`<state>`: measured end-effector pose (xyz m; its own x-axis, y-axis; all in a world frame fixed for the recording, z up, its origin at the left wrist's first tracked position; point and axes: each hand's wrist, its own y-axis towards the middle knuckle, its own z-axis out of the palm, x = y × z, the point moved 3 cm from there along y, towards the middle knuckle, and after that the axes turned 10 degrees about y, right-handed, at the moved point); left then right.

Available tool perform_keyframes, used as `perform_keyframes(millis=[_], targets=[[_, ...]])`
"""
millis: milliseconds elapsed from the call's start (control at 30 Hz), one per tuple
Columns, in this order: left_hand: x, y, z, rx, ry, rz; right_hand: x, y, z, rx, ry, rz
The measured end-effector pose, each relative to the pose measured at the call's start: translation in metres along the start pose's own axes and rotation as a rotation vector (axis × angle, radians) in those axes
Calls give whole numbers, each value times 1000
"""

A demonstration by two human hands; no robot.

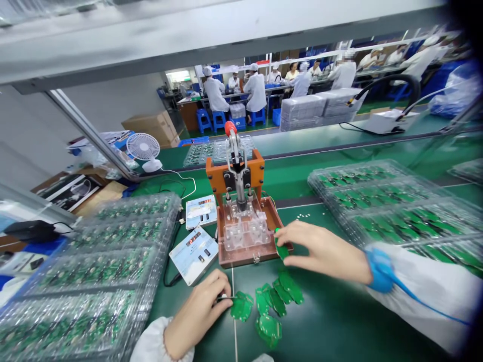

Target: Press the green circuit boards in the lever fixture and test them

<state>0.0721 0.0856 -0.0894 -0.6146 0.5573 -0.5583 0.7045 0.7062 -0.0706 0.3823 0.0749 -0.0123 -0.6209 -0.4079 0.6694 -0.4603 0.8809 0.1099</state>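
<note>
one hand, the right hand (320,251), reaches inward gripping a green board (281,247); left hand's (202,309) fingers pinch something slim (227,297).

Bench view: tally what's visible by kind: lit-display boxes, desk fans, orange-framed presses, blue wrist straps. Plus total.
Lit-display boxes: 2
Desk fan: 1
Orange-framed press: 1
Blue wrist strap: 1
Total: 5

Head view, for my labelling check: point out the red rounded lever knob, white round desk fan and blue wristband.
Red rounded lever knob (230,127): head view, middle of the knob.
White round desk fan (143,147): head view, centre of grille.
Blue wristband (379,271): head view, band's middle.
</note>
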Motion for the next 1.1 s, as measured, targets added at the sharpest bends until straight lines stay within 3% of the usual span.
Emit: perform_keyframes(millis=[133,233,367,467,533,667,833,967,1100], targets=[[-4,-9,-6,-96,-21,-52,-8,41,0,-67,-95,-91],[-12,-14,-14,-185,-3,10,-12,59,9,-50,-138,-147],[-20,-10,-32,-392,6,78,-16,68,16,-37,-151,-173],[-20,2,-47,-555,-33,-11,-20,69,18,-39,-143,-170],[-18,16,-54,-603,-80,-87,-22,68,20,-49,-134,-162],[-12,55,-59,-588,-206,-193,-24,65,24,-83,-115,-153],[-5,94,-52,-496,-276,-157,-29,62,28,-123,-89,-155],[-3,103,-50,-506,-115,-97,-33,61,30,-144,-66,-155],[1,104,-50,-507,38,-126,-34,60,31,-147,-41,-155]])
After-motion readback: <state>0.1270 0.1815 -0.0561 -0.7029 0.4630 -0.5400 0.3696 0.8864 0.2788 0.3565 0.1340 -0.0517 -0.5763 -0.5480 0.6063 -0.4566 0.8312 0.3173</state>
